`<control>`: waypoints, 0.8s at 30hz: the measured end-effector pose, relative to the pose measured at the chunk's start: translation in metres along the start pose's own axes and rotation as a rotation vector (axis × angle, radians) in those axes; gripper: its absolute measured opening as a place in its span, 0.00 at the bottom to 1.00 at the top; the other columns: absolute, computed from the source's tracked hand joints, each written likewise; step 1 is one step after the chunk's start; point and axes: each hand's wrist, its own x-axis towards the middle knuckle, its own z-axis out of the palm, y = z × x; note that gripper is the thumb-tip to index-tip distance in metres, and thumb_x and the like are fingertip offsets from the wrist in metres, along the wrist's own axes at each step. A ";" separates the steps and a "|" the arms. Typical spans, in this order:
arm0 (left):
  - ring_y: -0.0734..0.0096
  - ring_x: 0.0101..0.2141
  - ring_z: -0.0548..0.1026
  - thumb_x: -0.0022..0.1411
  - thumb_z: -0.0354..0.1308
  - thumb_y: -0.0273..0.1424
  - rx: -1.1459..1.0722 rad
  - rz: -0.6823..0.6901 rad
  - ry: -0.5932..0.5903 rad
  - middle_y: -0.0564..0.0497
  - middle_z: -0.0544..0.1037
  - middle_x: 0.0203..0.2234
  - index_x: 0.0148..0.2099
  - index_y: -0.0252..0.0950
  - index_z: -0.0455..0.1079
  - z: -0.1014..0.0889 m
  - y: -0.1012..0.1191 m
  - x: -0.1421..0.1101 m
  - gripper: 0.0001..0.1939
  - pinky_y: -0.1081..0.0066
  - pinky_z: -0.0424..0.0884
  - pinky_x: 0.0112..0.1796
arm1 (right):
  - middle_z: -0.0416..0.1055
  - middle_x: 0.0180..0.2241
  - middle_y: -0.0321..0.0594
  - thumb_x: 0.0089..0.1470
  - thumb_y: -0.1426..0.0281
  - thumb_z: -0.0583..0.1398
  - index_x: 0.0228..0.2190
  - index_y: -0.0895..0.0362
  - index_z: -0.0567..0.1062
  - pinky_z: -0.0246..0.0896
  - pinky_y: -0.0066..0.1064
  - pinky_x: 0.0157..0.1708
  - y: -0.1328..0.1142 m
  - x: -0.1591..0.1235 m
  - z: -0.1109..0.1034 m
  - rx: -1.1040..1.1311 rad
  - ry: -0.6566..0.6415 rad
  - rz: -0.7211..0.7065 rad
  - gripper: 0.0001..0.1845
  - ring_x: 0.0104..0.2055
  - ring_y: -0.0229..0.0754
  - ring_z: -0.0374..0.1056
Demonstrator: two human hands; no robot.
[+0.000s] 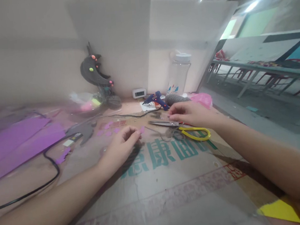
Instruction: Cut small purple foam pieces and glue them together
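Note:
My left hand [126,139] hovers over the cardboard, its fingers curled against the thumb. A small purple scrap [142,129] shows at its fingertips; whether it is held I cannot tell. My right hand [183,112] has thumb and forefinger drawn together just above the scissors, and what is between them is too small to make out. Beneath it lie the scissors [196,133] with yellow handles, blades pointing left. Loose grey yarn [165,135] curls beside the blades. Behind the right hand are a blue glue gun [156,98] and a ball of grey yarn [176,99].
Purple sheets [17,143] and a black cable [56,167] lie at left. A dark crescent ornament [93,70] leans on the wall near a small clock [139,93]. A clear bottle [179,72] and pink plastic [203,99] stand behind. Yellow paper [280,211] lies front right.

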 end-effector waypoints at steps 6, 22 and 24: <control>0.68 0.29 0.71 0.61 0.56 0.39 0.000 -0.002 -0.008 0.53 0.72 0.24 0.30 0.38 0.66 0.002 0.001 0.000 0.11 0.69 0.66 0.33 | 0.78 0.30 0.39 0.59 0.60 0.60 0.34 0.57 0.80 0.60 0.30 0.30 0.031 0.012 0.016 -0.138 0.127 0.150 0.14 0.30 0.42 0.71; 0.73 0.25 0.67 0.62 0.56 0.40 0.031 -0.024 -0.068 0.56 0.69 0.22 0.31 0.37 0.66 0.002 0.001 0.000 0.13 0.72 0.62 0.29 | 0.76 0.46 0.44 0.62 0.63 0.63 0.48 0.61 0.75 0.71 0.41 0.46 0.049 0.128 0.026 -0.143 0.098 0.284 0.17 0.45 0.46 0.74; 0.73 0.25 0.66 0.63 0.55 0.40 0.027 -0.020 -0.075 0.56 0.69 0.23 0.31 0.37 0.66 0.001 -0.001 0.000 0.12 0.73 0.62 0.29 | 0.75 0.47 0.43 0.64 0.63 0.61 0.48 0.60 0.74 0.72 0.43 0.45 0.048 0.132 0.031 -0.119 0.127 0.305 0.16 0.45 0.45 0.74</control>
